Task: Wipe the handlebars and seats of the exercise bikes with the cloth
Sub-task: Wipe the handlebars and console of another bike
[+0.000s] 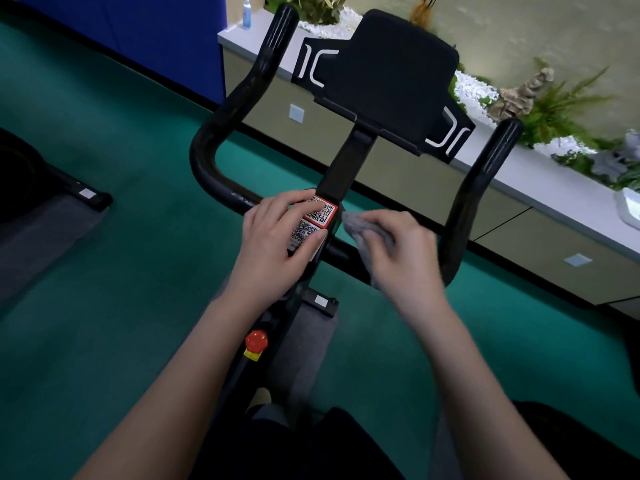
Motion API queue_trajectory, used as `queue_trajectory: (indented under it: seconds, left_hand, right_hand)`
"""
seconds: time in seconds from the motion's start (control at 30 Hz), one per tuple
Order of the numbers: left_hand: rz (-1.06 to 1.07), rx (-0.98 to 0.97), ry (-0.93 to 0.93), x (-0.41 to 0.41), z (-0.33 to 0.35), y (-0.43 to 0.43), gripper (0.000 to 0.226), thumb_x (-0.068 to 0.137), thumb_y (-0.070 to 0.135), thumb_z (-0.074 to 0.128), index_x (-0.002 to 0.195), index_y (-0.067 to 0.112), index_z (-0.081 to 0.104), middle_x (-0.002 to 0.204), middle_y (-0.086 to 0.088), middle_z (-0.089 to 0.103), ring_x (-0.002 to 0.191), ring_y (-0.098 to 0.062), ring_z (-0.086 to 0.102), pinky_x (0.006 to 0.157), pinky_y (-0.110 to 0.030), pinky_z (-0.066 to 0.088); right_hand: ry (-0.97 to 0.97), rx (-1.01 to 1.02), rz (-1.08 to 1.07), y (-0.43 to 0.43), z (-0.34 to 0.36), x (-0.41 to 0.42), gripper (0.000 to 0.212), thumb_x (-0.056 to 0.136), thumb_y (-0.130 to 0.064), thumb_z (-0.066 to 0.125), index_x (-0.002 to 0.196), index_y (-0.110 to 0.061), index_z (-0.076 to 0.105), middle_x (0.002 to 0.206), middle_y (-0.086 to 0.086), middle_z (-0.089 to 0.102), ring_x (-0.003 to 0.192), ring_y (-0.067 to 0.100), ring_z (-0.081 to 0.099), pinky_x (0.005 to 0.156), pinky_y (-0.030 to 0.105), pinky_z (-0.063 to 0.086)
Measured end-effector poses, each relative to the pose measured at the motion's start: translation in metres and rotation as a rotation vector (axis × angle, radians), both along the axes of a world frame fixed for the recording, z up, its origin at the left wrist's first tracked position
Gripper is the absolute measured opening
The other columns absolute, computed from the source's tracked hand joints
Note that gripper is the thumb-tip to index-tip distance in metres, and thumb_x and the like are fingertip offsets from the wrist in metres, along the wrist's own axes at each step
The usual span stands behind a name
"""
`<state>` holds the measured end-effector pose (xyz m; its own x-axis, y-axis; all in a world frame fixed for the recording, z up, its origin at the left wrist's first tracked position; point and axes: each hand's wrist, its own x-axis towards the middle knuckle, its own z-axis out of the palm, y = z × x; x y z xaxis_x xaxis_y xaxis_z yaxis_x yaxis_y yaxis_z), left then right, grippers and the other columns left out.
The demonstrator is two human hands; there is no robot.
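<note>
A long planter point(491, 98) on the ledge point(519, 174) behind the bike held ferns, white pebbles and grey rockwork, with a white pot point(628, 206) cut off at the frame's right edge and a small clear bottle point(246, 13) with blue contents standing near the ledge's far end, its top out of frame. The right hand point(401, 251) was blurred, so its finger positions were hard to read, but the fingers curled over a bunched grey cloth point(360, 233) pressed on the crossbar of the black handlebars point(204, 150), just right of the centre stem point(341, 171). The cloth showed only as a crumpled edge at the fingertips and a fold under the palm; the rest was hidden by the hand. The left hand point(277, 237) rested on the stem, fingers loosely extended and thumb spread, framing two code stickers point(313, 220) whose print was too fine to read. The bars looked glossy, their two horns rising either side of a black console holder point(388, 77). A red knob point(256, 340) sat lower on the frame above the green floor point(104, 306). Another machine's base point(52, 188) was cropped at left.
</note>
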<state>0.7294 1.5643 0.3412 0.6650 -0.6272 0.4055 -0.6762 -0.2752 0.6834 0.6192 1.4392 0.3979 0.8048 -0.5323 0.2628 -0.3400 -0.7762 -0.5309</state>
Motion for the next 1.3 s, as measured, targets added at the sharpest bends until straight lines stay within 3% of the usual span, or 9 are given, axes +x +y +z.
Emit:
queue_trajectory:
  seconds: [0.1,0.3,0.47,0.73,0.9,1.0,1.1,1.2,1.3]
  left_hand:
    - [-0.007,0.003,-0.013,0.001,0.0,0.0,0.034,0.09,0.036,0.052,0.12,0.021,0.06,0.131,0.01,0.052,0.118,-0.013,0.048,0.099,-0.031,0.027]
    - [-0.005,-0.011,-0.009,-0.001,-0.003,0.001,0.032,0.091,0.032,0.056,0.12,0.02,0.06,0.13,0.008,0.052,0.119,-0.013,0.047,0.102,-0.032,0.026]
    - [0.003,-0.002,-0.015,-0.001,-0.003,0.0,0.032,0.091,0.032,0.054,0.121,0.02,0.059,0.131,0.008,0.051,0.119,-0.014,0.047,0.102,-0.033,0.026]
    - [-0.01,0.043,-0.042,0.0,-0.002,0.002,0.034,0.091,0.032,0.055,0.123,0.02,0.058,0.133,0.008,0.05,0.119,-0.014,0.047,0.101,-0.033,0.026]
    - [-0.004,0.04,-0.025,-0.002,-0.003,0.002,0.033,0.093,0.03,0.055,0.125,0.02,0.057,0.134,0.008,0.049,0.122,-0.013,0.044,0.104,-0.031,0.023]
    - [0.002,0.036,-0.016,-0.003,-0.003,0.001,0.034,0.094,0.032,0.052,0.125,0.021,0.056,0.134,0.009,0.048,0.123,-0.012,0.042,0.106,-0.031,0.022]
    - [0.001,0.043,-0.016,-0.004,-0.003,0.001,0.035,0.094,0.033,0.05,0.126,0.021,0.055,0.134,0.01,0.048,0.123,-0.011,0.042,0.106,-0.031,0.021]
    - [-0.005,0.052,-0.029,-0.003,-0.004,0.001,0.035,0.093,0.034,0.049,0.126,0.023,0.054,0.134,0.011,0.047,0.122,-0.011,0.042,0.106,-0.029,0.02]
    - [0.001,0.05,-0.04,-0.002,-0.005,0.001,0.035,0.093,0.034,0.049,0.126,0.023,0.055,0.134,0.011,0.048,0.121,-0.012,0.043,0.104,-0.026,0.021]
  right_hand:
    - [-0.125,-0.043,-0.028,0.034,-0.025,0.002,0.023,0.083,0.007,0.059,0.103,0.0,0.068,0.1,0.01,0.065,0.095,0.023,0.053,0.087,0.012,0.033]
    - [-0.296,-0.223,-0.167,0.034,-0.048,-0.032,0.021,0.084,0.011,0.058,0.102,0.009,0.066,0.099,0.018,0.065,0.097,0.023,0.05,0.095,0.022,0.039]
    - [-0.49,-0.126,-0.293,0.054,-0.056,-0.017,0.018,0.084,0.01,0.056,0.1,0.009,0.065,0.099,0.016,0.065,0.096,0.02,0.054,0.094,0.019,0.04]
    - [-0.502,-0.124,-0.225,0.068,-0.073,-0.005,0.018,0.088,0.007,0.052,0.099,0.01,0.066,0.098,0.018,0.065,0.092,0.028,0.057,0.096,0.024,0.042]
    - [-0.584,-0.095,-0.272,0.063,-0.079,-0.038,0.016,0.085,0.009,0.057,0.098,0.006,0.066,0.099,0.008,0.063,0.096,0.016,0.055,0.092,0.022,0.044]
    - [-0.577,0.153,-0.298,0.084,-0.087,-0.049,0.016,0.086,-0.006,0.057,0.1,-0.009,0.066,0.099,-0.002,0.063,0.093,0.012,0.06,0.086,0.017,0.045]
    - [-0.482,0.688,-0.514,0.099,-0.095,-0.043,0.02,0.089,-0.008,0.061,0.091,-0.027,0.063,0.094,-0.002,0.069,0.092,0.015,0.066,0.084,0.024,0.05]
    - [-0.551,1.095,-0.677,0.087,-0.092,-0.017,0.013,0.091,-0.001,0.058,0.092,-0.013,0.064,0.093,0.009,0.07,0.089,0.021,0.067,0.084,0.033,0.053]
    - [-0.75,1.345,-0.699,0.081,-0.082,0.011,0.016,0.091,0.003,0.056,0.083,-0.009,0.062,0.077,0.001,0.07,0.075,0.013,0.066,0.073,0.023,0.054]
